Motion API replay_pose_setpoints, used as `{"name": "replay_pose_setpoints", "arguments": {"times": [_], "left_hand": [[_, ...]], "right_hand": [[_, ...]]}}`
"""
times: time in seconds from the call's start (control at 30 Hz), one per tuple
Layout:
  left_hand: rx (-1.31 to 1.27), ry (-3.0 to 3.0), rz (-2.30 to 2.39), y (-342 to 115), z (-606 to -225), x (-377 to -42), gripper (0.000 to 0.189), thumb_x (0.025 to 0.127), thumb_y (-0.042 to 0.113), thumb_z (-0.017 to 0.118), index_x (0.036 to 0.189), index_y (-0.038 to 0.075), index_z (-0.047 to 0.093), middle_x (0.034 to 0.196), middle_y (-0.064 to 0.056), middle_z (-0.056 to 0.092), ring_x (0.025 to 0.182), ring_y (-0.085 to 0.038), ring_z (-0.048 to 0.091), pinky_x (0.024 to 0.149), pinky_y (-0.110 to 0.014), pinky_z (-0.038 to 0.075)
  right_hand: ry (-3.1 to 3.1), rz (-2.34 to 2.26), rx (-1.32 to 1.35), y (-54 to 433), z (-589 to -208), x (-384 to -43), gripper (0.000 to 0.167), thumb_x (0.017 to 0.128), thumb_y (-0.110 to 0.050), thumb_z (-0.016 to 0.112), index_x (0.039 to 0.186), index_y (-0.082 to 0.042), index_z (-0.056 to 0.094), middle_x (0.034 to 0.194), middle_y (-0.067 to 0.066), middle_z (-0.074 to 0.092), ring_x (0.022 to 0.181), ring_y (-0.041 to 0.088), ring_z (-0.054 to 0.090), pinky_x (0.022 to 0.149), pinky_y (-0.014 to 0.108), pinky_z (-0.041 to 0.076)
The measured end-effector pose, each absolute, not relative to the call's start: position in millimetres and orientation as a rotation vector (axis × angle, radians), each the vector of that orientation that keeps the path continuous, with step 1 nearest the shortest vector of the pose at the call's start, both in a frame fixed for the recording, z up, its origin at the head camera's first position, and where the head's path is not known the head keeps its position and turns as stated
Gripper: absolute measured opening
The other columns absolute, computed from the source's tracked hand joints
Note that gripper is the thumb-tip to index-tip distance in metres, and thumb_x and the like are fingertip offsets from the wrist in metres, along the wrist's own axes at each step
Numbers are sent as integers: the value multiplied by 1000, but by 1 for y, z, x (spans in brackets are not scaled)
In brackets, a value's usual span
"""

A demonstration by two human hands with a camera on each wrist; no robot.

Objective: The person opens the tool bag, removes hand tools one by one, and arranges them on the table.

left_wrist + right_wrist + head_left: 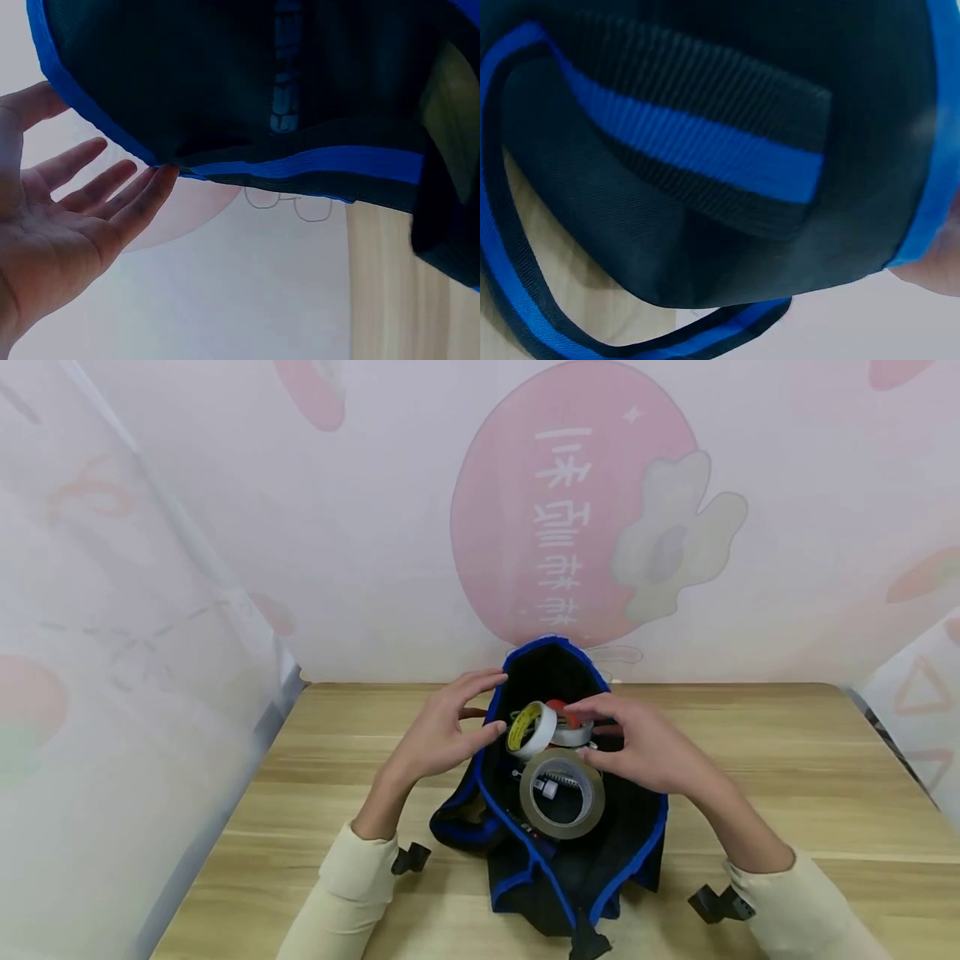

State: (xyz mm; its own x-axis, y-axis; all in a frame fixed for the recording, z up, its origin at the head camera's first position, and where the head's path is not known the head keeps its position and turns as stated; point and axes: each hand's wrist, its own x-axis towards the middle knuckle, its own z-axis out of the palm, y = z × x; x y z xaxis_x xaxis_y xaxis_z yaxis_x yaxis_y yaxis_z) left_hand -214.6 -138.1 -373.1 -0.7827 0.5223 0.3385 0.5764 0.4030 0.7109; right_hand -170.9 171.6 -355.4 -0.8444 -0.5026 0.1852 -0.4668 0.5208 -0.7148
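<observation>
A black tool bag point(622, 827) with blue trim lies on the table with its mouth facing up. Inside it sit a wide brown tape roll point(592, 810), a white tape roll with a yellow core point(542, 733), another white roll point(572, 737) and a red item point(558, 706). My left hand point(444, 731) is at the bag's left edge; in the left wrist view its loosely extended fingers touch the blue trim point(64, 90). My right hand point(647, 743) reaches over the bag's right side, fingers loosely bent beside the rolls, thumb by the brown roll's rim.
The bag stands on a wood-grain table point(360, 718). Behind it hangs a pale printed curtain point(375, 527). A striped strap point(705, 150) is on the bag's outside, and a black buckle point(588, 939) lies toward the front.
</observation>
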Motion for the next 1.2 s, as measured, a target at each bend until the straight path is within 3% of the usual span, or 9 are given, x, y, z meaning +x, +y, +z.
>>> {"name": "replay_pose_setpoints", "arguments": {"times": [0.23,0.4,0.7,1.2], "left_hand": [[-1008,-2583,-1401,-143,-381,-214,67,98,10,75,160,3,49,167,-18,44,148,-38,54,104,-49,62],[-999,-2597,-1464,-150,-385,-212,70,98,8,74,162,7,46,165,-15,48,146,-37,57,103,-49,63],[-975,-2650,-1494,-154,-387,-209,69,99,6,70,163,11,46,164,-11,52,142,-35,62,100,-45,64],[-1023,-2648,-1508,-154,-388,-210,70,97,2,67,163,12,46,165,-12,51,142,-38,61,101,-49,63]], "right_hand": [[2680,-1110,-920,164,-365,-182,45,96,-9,78,139,0,67,137,20,70,121,40,70,102,56,62],[2675,-1022,-898,158,-372,-188,41,95,-9,79,134,0,70,133,19,72,117,38,73,97,54,64],[2656,-1009,-843,152,-389,-193,35,93,-6,80,127,-2,72,124,13,75,116,31,74,93,44,66],[2763,-947,-803,147,-399,-192,22,94,-6,80,114,-14,80,107,-1,78,101,18,73,88,41,64]]}}
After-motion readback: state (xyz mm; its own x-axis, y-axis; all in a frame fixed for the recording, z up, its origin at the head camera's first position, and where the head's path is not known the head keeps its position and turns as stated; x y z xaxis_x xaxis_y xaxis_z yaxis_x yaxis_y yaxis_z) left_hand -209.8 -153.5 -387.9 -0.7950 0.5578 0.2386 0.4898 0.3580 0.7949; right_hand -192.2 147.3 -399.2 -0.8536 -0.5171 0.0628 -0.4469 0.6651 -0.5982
